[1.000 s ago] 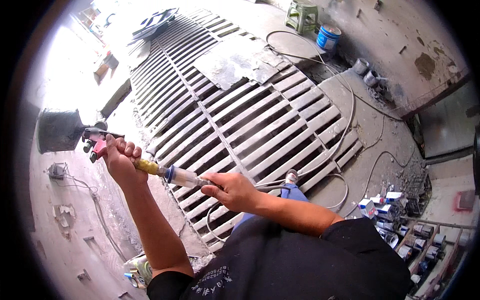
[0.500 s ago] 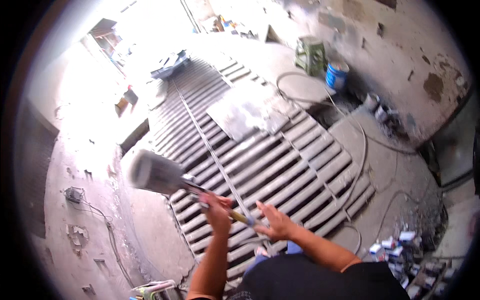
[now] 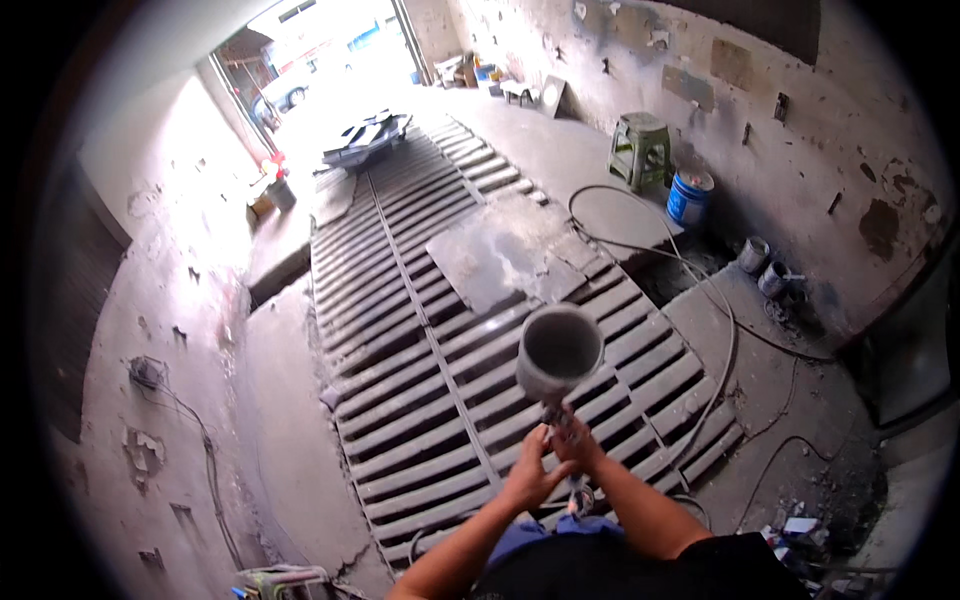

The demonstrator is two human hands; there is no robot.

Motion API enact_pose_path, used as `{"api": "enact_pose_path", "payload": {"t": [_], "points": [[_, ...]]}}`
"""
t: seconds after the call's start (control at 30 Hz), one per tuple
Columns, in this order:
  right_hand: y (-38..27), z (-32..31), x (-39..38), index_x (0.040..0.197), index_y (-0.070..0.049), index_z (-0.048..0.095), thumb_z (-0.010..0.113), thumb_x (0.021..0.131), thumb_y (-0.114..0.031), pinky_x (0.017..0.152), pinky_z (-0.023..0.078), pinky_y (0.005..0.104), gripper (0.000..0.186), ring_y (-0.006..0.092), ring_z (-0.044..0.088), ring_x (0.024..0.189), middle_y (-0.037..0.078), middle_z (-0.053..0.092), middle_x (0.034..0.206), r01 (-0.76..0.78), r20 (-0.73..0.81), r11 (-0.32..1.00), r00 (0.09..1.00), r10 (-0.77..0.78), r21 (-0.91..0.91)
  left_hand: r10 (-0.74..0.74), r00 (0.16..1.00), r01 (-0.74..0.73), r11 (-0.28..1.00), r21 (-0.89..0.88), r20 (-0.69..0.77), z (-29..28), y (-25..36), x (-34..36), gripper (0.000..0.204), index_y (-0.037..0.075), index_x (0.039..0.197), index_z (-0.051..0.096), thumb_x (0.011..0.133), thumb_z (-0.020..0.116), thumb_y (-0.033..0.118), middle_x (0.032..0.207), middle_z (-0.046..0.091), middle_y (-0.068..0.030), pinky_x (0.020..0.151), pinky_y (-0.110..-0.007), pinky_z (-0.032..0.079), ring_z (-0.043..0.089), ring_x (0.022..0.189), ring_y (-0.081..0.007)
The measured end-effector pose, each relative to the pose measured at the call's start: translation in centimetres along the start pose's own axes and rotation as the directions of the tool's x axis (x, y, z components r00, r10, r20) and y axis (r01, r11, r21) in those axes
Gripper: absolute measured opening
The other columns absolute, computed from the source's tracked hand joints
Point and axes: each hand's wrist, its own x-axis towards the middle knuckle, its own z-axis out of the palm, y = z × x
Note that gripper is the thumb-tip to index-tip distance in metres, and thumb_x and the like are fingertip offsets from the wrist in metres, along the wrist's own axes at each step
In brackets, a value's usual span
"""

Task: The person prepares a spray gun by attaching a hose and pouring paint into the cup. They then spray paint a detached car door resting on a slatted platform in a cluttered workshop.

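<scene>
Both hands meet low in the middle of the view, wrapped around the thin body of a spray gun [image 3: 560, 425]. The left hand [image 3: 528, 478] grips it from the left side with fingers curled round; the right hand [image 3: 583, 452] closes on it from the right, just beside and touching the left. The gun stands nearly upright, and its grey cup [image 3: 558, 350] sits at the top, open mouth facing the camera, well above the hands. Both forearms come up from the lower edge, over a dark shirt.

Below and beyond the gun lies a long metal grate [image 3: 420, 330] of cross slats, running from near the person away toward a bright doorway [image 3: 330, 50] at the far end. A flat grey sheet [image 3: 500, 255] lies on the grate past the cup. A hose [image 3: 700, 290] loops over the concrete floor [image 3: 290, 420] on the right of the grate.

Far right, by the stained wall, stands a green stool [image 3: 640, 145], with a blue bucket [image 3: 690, 195] just beside it and nearer. Two small cans [image 3: 765, 268] sit nearer still along the same wall. At the near right corner there is a heap of small cartons [image 3: 800, 525], too blurred to tell more. On the left wall a cable [image 3: 200, 440] hangs down from a small box.
</scene>
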Motion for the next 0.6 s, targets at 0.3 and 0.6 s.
{"api": "enact_pose_path", "payload": {"t": [0.3,0.6], "points": [[10.3,-5.6,-2.4,0.143,-0.016,0.037,0.055,0.074,-0.007,0.085,0.049,0.0413,0.071,0.0354,0.062,0.098,0.022,0.061,0.11,-0.784,0.119,0.618,0.62,0.776,0.056,-0.745,0.662,0.724,0.61,0.323,-0.077,-7.6,-17.1,-20.4,0.053,-0.002,0.115,0.06,0.085,0.061,0.042,0.109,0.064,-0.0239,0.089,-0.04,0.048,0.061,0.104,-0.0363],[8.3,-4.0,-2.6,0.095,-0.011,0.055,0.06,0.085,-0.015,0.043,0.041,0.0284,0.012,0.0119,0.05,0.047,0.001,0.052,0.06,-0.786,0.037,0.58,0.6,0.799,0.212,-0.991,0.137,0.987,0.136,-0.09,0.003,-8.3,-25.4,-41.0,0.037,-0.004,0.098,0.066,0.086,0.061,0.031,0.073,0.065,-0.0094,0.054,-0.033,0.046,0.059,0.061,-0.0179]]}}
